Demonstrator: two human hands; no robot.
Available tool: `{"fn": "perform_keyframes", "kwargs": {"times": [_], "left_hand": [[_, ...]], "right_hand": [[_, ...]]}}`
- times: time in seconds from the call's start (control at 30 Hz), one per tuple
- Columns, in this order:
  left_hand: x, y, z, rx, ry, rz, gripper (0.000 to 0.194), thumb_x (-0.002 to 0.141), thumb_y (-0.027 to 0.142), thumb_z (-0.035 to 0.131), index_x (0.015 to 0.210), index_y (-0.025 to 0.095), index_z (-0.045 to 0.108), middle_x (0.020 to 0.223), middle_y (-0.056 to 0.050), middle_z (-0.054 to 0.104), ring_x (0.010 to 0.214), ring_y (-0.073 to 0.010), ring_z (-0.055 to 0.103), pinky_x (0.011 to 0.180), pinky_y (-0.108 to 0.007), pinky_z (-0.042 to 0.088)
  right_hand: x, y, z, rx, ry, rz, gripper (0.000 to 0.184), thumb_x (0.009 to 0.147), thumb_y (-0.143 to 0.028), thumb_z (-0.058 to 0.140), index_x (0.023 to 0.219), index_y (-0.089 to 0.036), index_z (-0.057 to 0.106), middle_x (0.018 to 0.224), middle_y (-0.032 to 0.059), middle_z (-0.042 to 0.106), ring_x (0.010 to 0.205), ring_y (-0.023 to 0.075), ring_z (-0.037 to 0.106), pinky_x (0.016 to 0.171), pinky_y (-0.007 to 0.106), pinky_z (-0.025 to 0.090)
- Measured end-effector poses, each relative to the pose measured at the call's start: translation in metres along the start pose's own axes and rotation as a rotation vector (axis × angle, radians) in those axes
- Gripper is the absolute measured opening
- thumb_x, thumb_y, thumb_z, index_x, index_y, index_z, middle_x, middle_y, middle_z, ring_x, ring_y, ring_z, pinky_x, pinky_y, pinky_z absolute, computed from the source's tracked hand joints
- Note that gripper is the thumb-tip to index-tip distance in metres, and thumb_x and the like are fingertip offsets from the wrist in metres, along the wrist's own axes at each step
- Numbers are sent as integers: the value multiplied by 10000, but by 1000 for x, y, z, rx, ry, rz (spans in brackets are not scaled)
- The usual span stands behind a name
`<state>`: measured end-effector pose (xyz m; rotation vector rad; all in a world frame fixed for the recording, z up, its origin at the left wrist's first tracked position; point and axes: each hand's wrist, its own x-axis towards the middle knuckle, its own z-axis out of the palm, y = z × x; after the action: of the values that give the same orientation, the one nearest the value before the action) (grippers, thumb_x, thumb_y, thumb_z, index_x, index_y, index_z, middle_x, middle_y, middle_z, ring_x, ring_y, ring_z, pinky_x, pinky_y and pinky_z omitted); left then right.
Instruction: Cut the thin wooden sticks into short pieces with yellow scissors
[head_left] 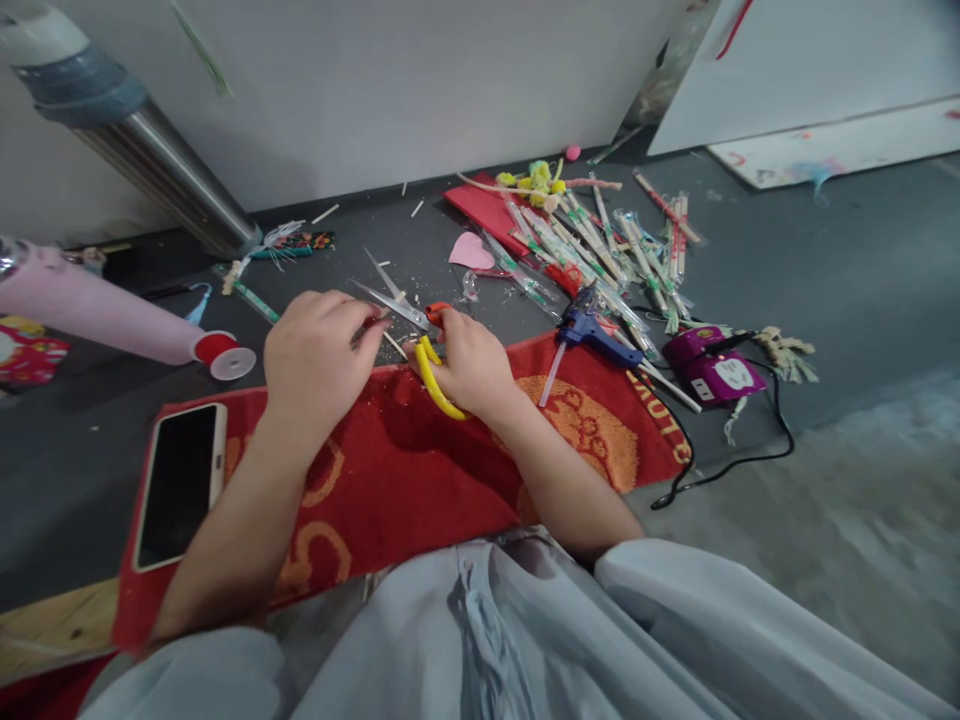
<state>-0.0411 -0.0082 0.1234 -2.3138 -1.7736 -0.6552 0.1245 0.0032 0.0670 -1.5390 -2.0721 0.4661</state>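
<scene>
My right hand [474, 366] grips a pair of scissors [401, 308] with one yellow and one orange handle. Their blades are spread apart and point away to the left, over the dark tabletop. Just left of the blades, my left hand [322, 345] is closed in a pinch; whatever lies between its fingertips is too small to make out. A thin pale stick [394, 346] shows between the two hands. Small pale crumbs are scattered around the blades. Both forearms cross a red towel [397, 470] with orange patterns at the table's front edge.
A phone [180, 485] lies on the towel at left, near a ribbon spool [231, 358] and a pink cylinder [105, 300]. At right are a blue glue gun [596, 335], several wrapped sticks [585, 240], a pink paper heart [471, 251] and a purple corded box [712, 365].
</scene>
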Motion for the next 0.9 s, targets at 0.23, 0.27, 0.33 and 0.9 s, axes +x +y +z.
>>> {"fn": "perform_keyframes", "kwargs": {"times": [0.23, 0.27, 0.33, 0.9], "left_hand": [[1, -3, -1, -42, -16, 32, 291, 930, 392, 452, 867, 263, 705, 870, -43, 710, 883, -232, 625, 785, -390, 485], [1, -3, -1, -57, -15, 32, 287, 928, 391, 454, 867, 268, 706, 874, -39, 713, 879, -229, 626, 783, -390, 488], [2, -3, -2, -78, -8, 35, 275, 924, 387, 463, 861, 276, 707, 877, -26, 722, 875, -219, 633, 783, -383, 494], [3, -1, -5, -103, -32, 13, 237, 916, 361, 506, 846, 265, 712, 943, 11, 758, 921, -198, 683, 809, -364, 535]], "right_hand": [[0, -1, -3, 4, -39, -27, 643, 872, -681, 405, 1139, -107, 514, 1056, 166, 634, 987, 281, 606, 890, 400, 455], [0, -1, -3, 9, -39, -36, 648, 872, -686, 399, 1144, -108, 510, 1059, 166, 631, 991, 281, 603, 895, 403, 454], [0, -1, -3, 15, -37, -49, 656, 872, -693, 390, 1153, -111, 503, 1060, 166, 626, 994, 280, 600, 901, 407, 453], [-1, 0, -4, 4, -35, -75, 700, 859, -725, 376, 1146, -99, 501, 1077, 180, 612, 1029, 298, 585, 932, 430, 449]]}}
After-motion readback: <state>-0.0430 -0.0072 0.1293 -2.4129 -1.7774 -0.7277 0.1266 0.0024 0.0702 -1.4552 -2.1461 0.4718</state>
